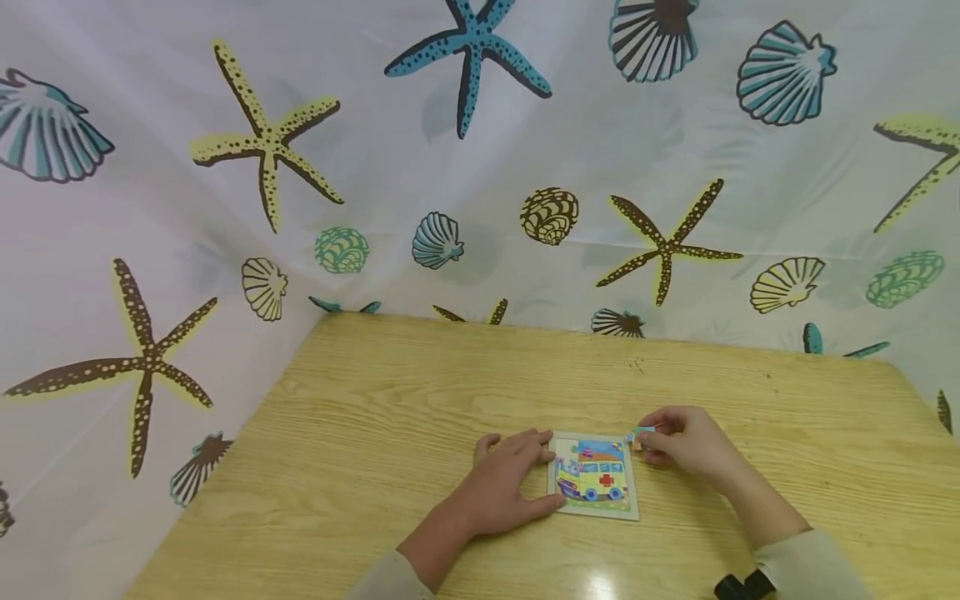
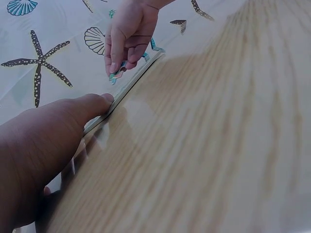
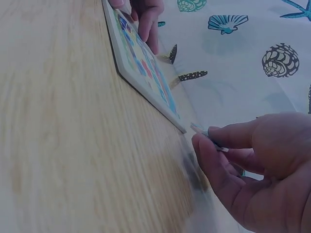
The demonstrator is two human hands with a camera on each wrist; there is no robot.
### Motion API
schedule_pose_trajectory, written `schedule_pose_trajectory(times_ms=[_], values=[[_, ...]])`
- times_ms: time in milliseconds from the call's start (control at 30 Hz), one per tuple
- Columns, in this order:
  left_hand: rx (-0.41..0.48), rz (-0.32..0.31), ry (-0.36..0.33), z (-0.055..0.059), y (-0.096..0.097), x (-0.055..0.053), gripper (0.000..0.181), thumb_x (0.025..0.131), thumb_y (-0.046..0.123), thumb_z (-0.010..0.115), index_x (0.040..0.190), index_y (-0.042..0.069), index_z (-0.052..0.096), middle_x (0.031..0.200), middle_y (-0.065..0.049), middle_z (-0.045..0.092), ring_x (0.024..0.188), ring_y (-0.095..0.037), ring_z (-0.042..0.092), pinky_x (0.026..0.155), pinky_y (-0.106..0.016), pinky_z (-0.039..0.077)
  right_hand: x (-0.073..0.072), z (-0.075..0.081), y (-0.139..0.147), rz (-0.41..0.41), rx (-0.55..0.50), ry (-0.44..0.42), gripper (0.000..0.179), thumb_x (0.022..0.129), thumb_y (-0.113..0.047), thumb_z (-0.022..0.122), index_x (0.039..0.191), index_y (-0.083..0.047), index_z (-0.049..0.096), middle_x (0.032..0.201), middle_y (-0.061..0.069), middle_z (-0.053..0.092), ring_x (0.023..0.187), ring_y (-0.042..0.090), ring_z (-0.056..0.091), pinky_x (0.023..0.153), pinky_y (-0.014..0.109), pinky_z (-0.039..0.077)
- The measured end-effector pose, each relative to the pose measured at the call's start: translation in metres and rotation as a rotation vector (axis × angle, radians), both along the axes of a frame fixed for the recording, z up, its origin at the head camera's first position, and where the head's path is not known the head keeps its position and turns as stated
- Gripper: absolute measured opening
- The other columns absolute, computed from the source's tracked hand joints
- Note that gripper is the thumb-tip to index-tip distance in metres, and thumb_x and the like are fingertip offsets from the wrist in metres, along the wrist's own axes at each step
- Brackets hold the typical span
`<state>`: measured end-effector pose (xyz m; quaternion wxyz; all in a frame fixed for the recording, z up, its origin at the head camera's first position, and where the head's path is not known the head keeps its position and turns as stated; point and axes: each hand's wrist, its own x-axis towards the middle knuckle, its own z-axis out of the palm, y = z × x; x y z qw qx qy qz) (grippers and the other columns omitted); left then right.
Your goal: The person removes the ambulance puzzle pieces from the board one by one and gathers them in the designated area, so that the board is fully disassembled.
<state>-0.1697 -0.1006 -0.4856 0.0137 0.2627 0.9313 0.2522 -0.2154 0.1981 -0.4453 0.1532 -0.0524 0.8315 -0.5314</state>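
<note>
A framed jigsaw puzzle (image 1: pixel 606 481) with a yellow ambulance picture lies on the wooden table. A bare pale patch shows in its upper left part. My left hand (image 1: pixel 506 483) holds the frame's left side, its thumb (image 2: pixel 99 103) on the near end and its fingertips towards the far corner. Just off the puzzle's far right corner, my right hand (image 1: pixel 690 442) pinches a small colourful puzzle piece (image 1: pixel 642 434) between thumb and fingers. In the right wrist view that piece (image 3: pixel 206 136) is seen nearly edge-on, apart from the frame.
The wooden table (image 1: pixel 420 383) stretches out around the puzzle. A white curtain (image 1: pixel 480 175) printed with starfish and shells hangs along the table's back and left edges. A black object (image 1: pixel 744 586) sits by the right sleeve.
</note>
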Motion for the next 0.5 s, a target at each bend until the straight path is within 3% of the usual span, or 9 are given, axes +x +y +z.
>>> schedule_pose_trajectory(times_ms=[133,333,500], values=[[-0.011,0.007,0.001,-0.0008,-0.0007,-0.0002,0.06,0.09,0.064,0.06,0.132,0.021,0.06,0.158,0.008,0.04,0.149,-0.02,0.034,0.115,-0.062,0.019,0.0014,-0.002,0.0054,-0.012,0.077,0.017,0.028,0.096,-0.011,0.067,0.115,0.009,0.065,0.087,0.009,0.063,0.074,0.013,0.065,0.068,0.024,0.059],[0.002,0.003,-0.003,-0.001,-0.0002,-0.0001,0.06,0.09,0.064,0.06,0.132,0.021,0.06,0.158,0.007,0.041,0.149,-0.02,0.034,0.115,-0.063,0.019,0.0061,-0.0019,0.0081,-0.023,0.385,0.164,0.02,0.092,-0.021,0.073,0.1,-0.003,0.073,0.088,0.003,0.07,0.075,0.014,0.059,0.068,0.03,0.05],[0.013,-0.001,-0.002,0.0,0.0008,-0.0002,0.059,0.09,0.064,0.06,0.131,0.021,0.061,0.157,0.007,0.041,0.148,-0.021,0.035,0.115,-0.063,0.019,0.0073,-0.0003,0.0076,-0.023,0.427,0.197,0.014,0.09,-0.02,0.075,0.092,-0.006,0.073,0.082,0.001,0.069,0.073,0.014,0.058,0.068,0.031,0.047]])
